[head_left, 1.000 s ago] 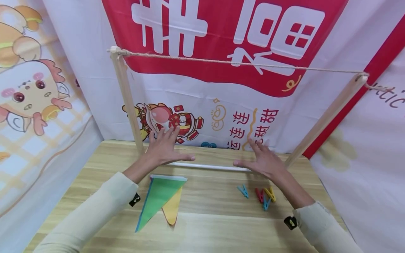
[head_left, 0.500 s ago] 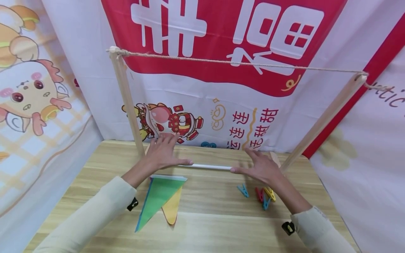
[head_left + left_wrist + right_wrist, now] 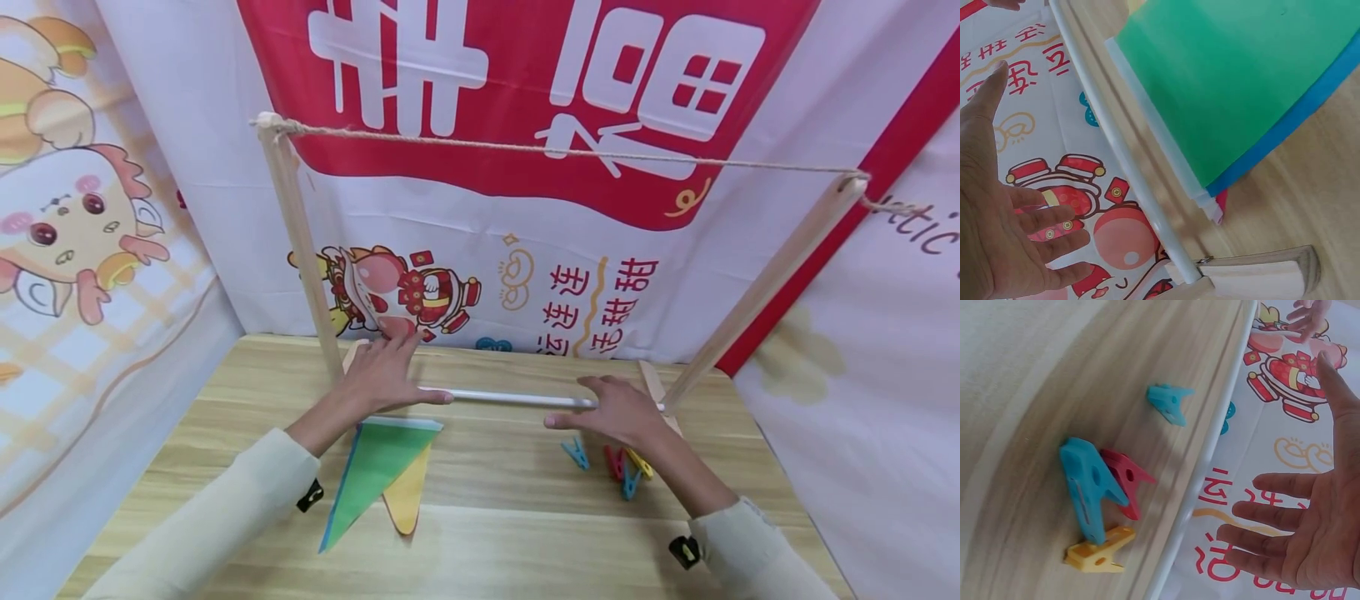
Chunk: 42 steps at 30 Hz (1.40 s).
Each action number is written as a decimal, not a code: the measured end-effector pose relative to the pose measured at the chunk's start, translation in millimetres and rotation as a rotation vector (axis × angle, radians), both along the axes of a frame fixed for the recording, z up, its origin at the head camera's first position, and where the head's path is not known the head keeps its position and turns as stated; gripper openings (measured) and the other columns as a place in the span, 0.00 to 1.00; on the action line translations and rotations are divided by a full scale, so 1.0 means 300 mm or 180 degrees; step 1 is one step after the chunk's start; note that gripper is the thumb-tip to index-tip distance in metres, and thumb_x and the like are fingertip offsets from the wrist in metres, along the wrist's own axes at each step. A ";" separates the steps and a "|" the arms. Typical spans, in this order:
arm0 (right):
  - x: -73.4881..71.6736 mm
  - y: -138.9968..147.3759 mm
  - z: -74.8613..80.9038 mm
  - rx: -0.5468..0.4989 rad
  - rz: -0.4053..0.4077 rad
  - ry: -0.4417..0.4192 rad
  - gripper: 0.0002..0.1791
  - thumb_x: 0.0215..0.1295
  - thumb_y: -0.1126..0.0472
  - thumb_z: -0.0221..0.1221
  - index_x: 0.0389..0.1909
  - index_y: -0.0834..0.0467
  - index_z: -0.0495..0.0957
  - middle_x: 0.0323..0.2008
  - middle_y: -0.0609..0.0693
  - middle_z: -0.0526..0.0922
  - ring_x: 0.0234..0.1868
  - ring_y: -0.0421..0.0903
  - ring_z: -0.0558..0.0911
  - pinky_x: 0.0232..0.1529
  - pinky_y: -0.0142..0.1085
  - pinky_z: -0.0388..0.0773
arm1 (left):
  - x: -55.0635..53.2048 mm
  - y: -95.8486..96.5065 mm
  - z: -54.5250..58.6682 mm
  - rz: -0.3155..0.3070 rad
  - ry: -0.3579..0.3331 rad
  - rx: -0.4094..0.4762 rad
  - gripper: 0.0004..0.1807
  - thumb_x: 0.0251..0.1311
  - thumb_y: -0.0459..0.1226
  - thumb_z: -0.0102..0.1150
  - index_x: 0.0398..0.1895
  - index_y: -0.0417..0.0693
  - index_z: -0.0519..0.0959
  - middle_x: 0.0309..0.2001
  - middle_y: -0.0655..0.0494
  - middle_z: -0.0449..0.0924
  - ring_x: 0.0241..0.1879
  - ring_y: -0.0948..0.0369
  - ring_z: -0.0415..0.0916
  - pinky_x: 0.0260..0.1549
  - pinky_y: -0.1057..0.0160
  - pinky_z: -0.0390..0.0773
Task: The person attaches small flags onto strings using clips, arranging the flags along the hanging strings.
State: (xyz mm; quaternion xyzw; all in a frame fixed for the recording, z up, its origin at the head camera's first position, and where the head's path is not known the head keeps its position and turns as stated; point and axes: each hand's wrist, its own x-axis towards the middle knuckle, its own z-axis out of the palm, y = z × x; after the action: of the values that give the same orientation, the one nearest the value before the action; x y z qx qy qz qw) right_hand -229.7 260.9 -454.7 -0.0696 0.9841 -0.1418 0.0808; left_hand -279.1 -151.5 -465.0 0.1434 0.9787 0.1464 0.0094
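My left hand [image 3: 381, 377] is held over the left end of a white rod [image 3: 517, 398], fingers spread and holding nothing. Over the rod's right part is my right hand [image 3: 622, 410], its thumb apart from the relaxed fingers and its palm bare in the right wrist view. Just in front of the left hand lie paper pennants, a green one [image 3: 386, 458] on top with blue, white and pink edges showing, and a yellow one [image 3: 408, 498] partly under it. Near the right hand are clothespins: a blue one [image 3: 1169, 403] alone, and another blue [image 3: 1090, 487], a red [image 3: 1127, 480] and a yellow one [image 3: 1099, 551] clustered.
Two wooden posts, left [image 3: 296, 225] and right [image 3: 772, 283], rise from the wooden table [image 3: 510, 533], joined low by the rod. A twine line [image 3: 480, 147] runs between their tops. A printed cloth [image 3: 480, 217] hangs behind, with more cloth on both sides.
Both hands have come down slightly and toward the wearer, the right one more, uncovering the right post's foot. Pennants and clothespins lie where they were.
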 end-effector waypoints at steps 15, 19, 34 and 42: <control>0.037 -0.010 -0.043 -0.0025 0.0064 -0.0059 0.65 0.49 0.05 0.62 0.69 0.54 0.86 0.65 0.55 0.91 0.67 0.60 0.88 0.59 0.61 0.89 | 0.032 -0.022 -0.066 -0.0098 -0.0005 -0.0185 0.69 0.50 0.87 0.63 0.82 0.46 0.75 0.76 0.39 0.80 0.75 0.36 0.75 0.77 0.26 0.71; 0.039 -0.011 -0.058 -0.0022 0.0055 -0.0028 0.62 0.48 0.06 0.65 0.66 0.55 0.88 0.62 0.55 0.92 0.62 0.57 0.89 0.56 0.58 0.90 | 0.044 -0.024 -0.075 -0.0067 -0.0026 -0.0190 0.66 0.50 0.85 0.67 0.80 0.47 0.77 0.74 0.40 0.81 0.73 0.35 0.75 0.75 0.26 0.72; 0.056 -0.020 -0.102 -0.0062 0.0111 -0.0176 0.58 0.49 0.15 0.75 0.69 0.56 0.87 0.59 0.54 0.93 0.61 0.56 0.90 0.63 0.59 0.87 | 0.072 -0.055 -0.106 -0.0082 -0.0127 -0.0216 0.55 0.47 0.77 0.80 0.66 0.46 0.84 0.62 0.42 0.84 0.59 0.42 0.79 0.63 0.36 0.80; 0.064 -0.022 -0.108 -0.0018 0.0175 -0.0044 0.48 0.45 0.18 0.80 0.54 0.52 0.91 0.45 0.46 0.92 0.43 0.44 0.86 0.48 0.50 0.88 | 0.072 -0.080 -0.114 -0.0153 -0.0166 -0.0189 0.45 0.47 0.71 0.86 0.55 0.49 0.84 0.53 0.48 0.86 0.51 0.48 0.77 0.56 0.42 0.79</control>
State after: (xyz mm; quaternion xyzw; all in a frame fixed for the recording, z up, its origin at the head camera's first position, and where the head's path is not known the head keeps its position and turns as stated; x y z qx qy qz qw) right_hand -210.6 254.3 -487.1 -0.0958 0.9809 -0.1428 0.0913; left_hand -257.5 -175.4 -499.3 0.1628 0.9783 0.1207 0.0426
